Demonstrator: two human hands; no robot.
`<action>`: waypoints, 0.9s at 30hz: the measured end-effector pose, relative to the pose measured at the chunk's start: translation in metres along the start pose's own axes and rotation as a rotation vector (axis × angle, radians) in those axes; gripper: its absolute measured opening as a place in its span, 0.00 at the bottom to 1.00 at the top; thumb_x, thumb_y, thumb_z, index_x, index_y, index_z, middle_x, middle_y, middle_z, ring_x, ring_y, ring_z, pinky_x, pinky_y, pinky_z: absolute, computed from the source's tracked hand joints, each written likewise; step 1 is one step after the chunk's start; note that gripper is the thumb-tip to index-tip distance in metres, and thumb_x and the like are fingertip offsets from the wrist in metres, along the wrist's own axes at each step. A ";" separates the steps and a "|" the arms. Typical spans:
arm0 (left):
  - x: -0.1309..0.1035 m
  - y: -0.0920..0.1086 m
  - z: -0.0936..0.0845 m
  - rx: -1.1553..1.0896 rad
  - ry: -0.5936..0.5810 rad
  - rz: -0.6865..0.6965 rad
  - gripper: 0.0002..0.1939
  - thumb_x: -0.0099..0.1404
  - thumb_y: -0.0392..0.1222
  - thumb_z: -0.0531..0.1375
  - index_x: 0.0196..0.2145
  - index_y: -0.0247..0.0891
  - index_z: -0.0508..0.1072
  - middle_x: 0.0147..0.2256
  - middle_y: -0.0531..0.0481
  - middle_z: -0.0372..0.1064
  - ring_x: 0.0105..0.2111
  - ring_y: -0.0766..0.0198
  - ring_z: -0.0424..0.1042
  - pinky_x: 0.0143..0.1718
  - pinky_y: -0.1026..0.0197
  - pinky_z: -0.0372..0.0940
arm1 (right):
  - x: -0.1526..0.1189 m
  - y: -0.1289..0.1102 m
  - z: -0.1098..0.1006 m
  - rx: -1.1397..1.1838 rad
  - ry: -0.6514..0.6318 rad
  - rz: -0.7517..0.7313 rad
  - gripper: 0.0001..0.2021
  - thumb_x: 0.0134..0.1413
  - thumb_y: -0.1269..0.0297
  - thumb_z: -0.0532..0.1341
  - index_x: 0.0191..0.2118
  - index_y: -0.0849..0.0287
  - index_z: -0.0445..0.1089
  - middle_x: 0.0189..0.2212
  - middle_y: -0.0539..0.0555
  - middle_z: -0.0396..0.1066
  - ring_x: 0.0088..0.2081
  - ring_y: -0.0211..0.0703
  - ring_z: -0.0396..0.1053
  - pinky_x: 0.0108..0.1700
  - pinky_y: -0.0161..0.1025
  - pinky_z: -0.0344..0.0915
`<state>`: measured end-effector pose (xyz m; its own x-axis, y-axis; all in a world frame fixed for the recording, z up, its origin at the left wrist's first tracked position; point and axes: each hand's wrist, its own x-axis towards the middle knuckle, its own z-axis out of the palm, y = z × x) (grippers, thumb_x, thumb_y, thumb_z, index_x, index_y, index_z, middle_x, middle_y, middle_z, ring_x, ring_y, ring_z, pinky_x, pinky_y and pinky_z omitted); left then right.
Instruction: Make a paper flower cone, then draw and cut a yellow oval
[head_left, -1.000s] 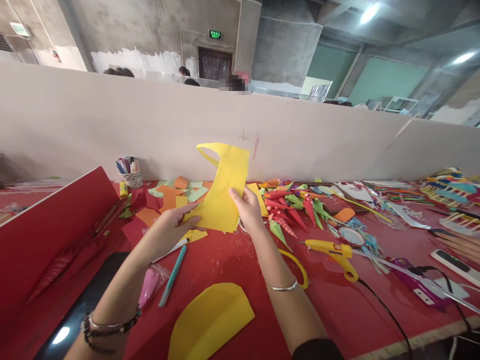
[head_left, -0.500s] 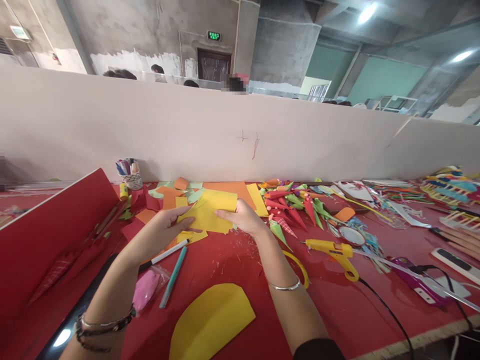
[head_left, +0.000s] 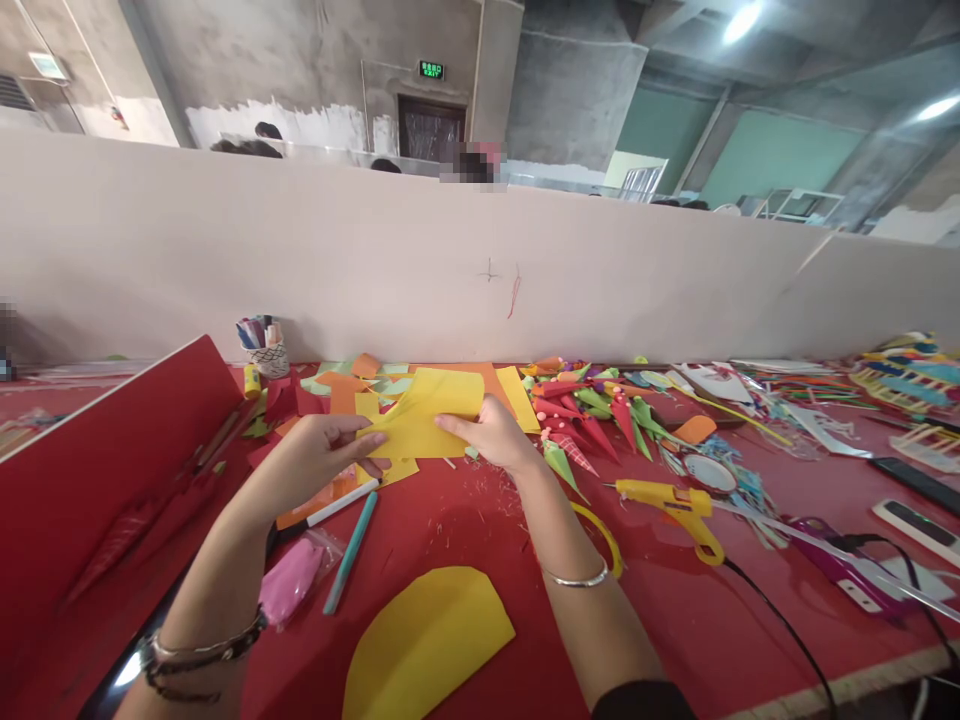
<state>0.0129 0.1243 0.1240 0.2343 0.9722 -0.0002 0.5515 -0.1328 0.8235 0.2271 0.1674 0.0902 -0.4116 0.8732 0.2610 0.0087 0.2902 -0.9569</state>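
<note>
A yellow sheet (head_left: 420,420) is held up over the middle of the red table by both hands. My left hand (head_left: 334,445) pinches its left edge, the thumb on the near face and the other fingers partly behind. On the right edge, my right hand (head_left: 487,432) grips it with the thumb in front; its other fingers are mostly hidden. Nearer to me lies a yellow half-round piece (head_left: 427,640), flat on the table. A white marker (head_left: 343,502) and a teal pen (head_left: 351,553) lie beside my left forearm.
Right of my right forearm sits a yellow glue gun (head_left: 671,505) with its cord. Behind it are red and green cones (head_left: 592,405). A pen cup (head_left: 268,350) stands back left, near a red board (head_left: 112,480). A pink packet (head_left: 292,578) lies by my left wrist.
The yellow sheet has shifted slightly right and up in both hands, and its surface now looks more bent. The view has moved a little.
</note>
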 end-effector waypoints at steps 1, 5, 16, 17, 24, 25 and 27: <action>0.001 -0.001 0.000 0.023 0.023 0.001 0.14 0.54 0.50 0.58 0.22 0.37 0.69 0.22 0.50 0.73 0.25 0.61 0.72 0.21 0.67 0.60 | 0.000 0.000 0.000 0.001 -0.001 0.006 0.16 0.46 0.57 0.61 0.41 0.61 0.70 0.40 0.54 0.72 0.41 0.45 0.70 0.40 0.38 0.67; 0.002 -0.002 0.001 0.078 0.047 0.014 0.18 0.56 0.53 0.55 0.18 0.37 0.65 0.17 0.52 0.70 0.18 0.66 0.68 0.21 0.68 0.59 | 0.001 0.003 -0.001 0.055 -0.020 0.022 0.17 0.45 0.57 0.61 0.41 0.61 0.70 0.38 0.54 0.73 0.39 0.45 0.70 0.40 0.39 0.67; -0.003 0.000 0.002 0.092 0.089 0.115 0.20 0.61 0.50 0.51 0.16 0.39 0.57 0.06 0.60 0.52 0.08 0.70 0.54 0.15 0.68 0.52 | 0.000 0.005 -0.005 0.037 -0.032 0.021 0.17 0.46 0.56 0.60 0.42 0.59 0.71 0.39 0.54 0.73 0.42 0.47 0.69 0.44 0.43 0.65; -0.001 -0.001 0.002 0.090 0.097 0.120 0.20 0.61 0.50 0.51 0.15 0.39 0.57 0.06 0.59 0.53 0.09 0.70 0.55 0.15 0.68 0.53 | 0.000 0.005 -0.005 0.022 -0.028 0.026 0.17 0.46 0.56 0.60 0.42 0.59 0.70 0.39 0.54 0.73 0.42 0.48 0.69 0.44 0.43 0.65; 0.013 -0.014 0.006 -0.179 0.112 0.084 0.22 0.60 0.58 0.48 0.36 0.35 0.67 0.30 0.48 0.72 0.19 0.66 0.68 0.24 0.63 0.62 | 0.006 0.005 0.003 -0.109 0.281 -0.166 0.14 0.50 0.59 0.57 0.41 0.59 0.70 0.38 0.55 0.73 0.45 0.47 0.67 0.47 0.41 0.62; 0.015 -0.016 0.008 -0.247 0.104 0.056 0.26 0.59 0.60 0.46 0.40 0.34 0.67 0.33 0.45 0.72 0.21 0.65 0.69 0.27 0.61 0.63 | 0.006 0.005 0.004 -0.151 0.297 -0.184 0.13 0.50 0.60 0.56 0.40 0.58 0.70 0.36 0.54 0.73 0.45 0.47 0.66 0.47 0.41 0.62; 0.020 -0.020 0.010 -0.394 0.052 -0.013 0.32 0.58 0.64 0.44 0.43 0.34 0.67 0.36 0.42 0.72 0.26 0.62 0.71 0.32 0.58 0.65 | 0.005 0.007 0.005 -0.243 0.283 -0.192 0.11 0.50 0.62 0.56 0.39 0.57 0.70 0.33 0.54 0.73 0.44 0.48 0.66 0.46 0.42 0.62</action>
<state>0.0149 0.1445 0.1021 0.1835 0.9830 0.0086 0.2026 -0.0464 0.9782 0.2207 0.1716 0.0847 -0.1599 0.8577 0.4886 0.1853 0.5123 -0.8386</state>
